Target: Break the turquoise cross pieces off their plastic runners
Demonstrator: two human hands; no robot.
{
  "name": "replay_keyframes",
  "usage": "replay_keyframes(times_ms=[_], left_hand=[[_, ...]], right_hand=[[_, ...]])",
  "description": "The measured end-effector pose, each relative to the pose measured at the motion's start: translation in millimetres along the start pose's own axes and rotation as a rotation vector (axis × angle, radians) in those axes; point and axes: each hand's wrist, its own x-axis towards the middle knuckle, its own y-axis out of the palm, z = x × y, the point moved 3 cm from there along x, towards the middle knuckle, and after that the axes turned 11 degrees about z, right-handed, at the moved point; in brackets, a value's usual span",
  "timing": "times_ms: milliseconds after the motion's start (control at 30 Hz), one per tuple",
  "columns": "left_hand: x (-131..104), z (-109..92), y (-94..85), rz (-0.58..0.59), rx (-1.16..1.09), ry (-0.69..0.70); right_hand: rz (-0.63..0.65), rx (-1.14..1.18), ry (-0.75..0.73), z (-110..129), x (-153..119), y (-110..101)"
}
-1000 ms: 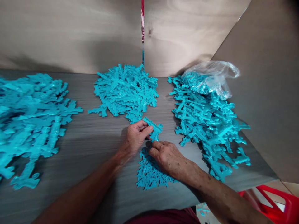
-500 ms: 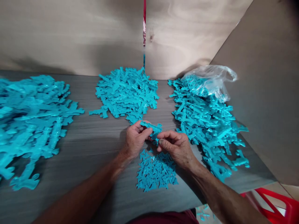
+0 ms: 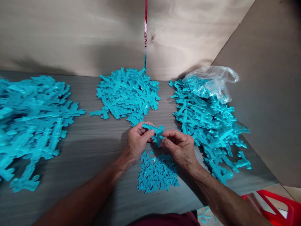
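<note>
A turquoise moulded plastic piece (image 3: 154, 128) with an irregular outline is held above the table between both hands. My left hand (image 3: 138, 138) pinches its left part, thumb on top. At its right lower side, my right hand (image 3: 180, 146) is closed with thumb and forefinger on the piece's edge. Just below the hands lies a patch of small, thin turquoise bits (image 3: 157, 174). Beyond them, a heap of larger turquoise pieces (image 3: 127, 92) sits against the back panel. Fingertips partly hide the held piece.
Another heap of turquoise pieces (image 3: 30, 116) spreads over the left of the grey table (image 3: 94, 185). A third heap (image 3: 207, 122) lies at the right, partly under a clear plastic bag (image 3: 221, 80). Wooden panels (image 3: 94, 37) stand behind. A red plastic object (image 3: 282, 204) is at lower right.
My right hand has shifted slightly right and up, away from the left hand. The held piece has tilted a little; both hands still hold it.
</note>
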Motion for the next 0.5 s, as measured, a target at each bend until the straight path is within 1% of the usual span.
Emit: replay_keyframes(times_ms=[133, 233, 400, 500], left_hand=[[-2, -2, 2.7, -0.003, -0.026, -0.02], [-4, -3, 6.0, 0.003, -0.013, -0.022], [-8, -3, 10.5, 0.034, -0.034, -0.026], [-9, -2, 10.7, 0.036, -0.087, -0.041]], right_hand=[[-0.061, -0.196, -0.158, 7, 0, -4], [-0.077, -0.262, -0.241, 13, 0, -5], [-0.075, -0.287, -0.264, 17, 1, -4], [-0.102, -0.376, -0.301, 20, 0, -4]])
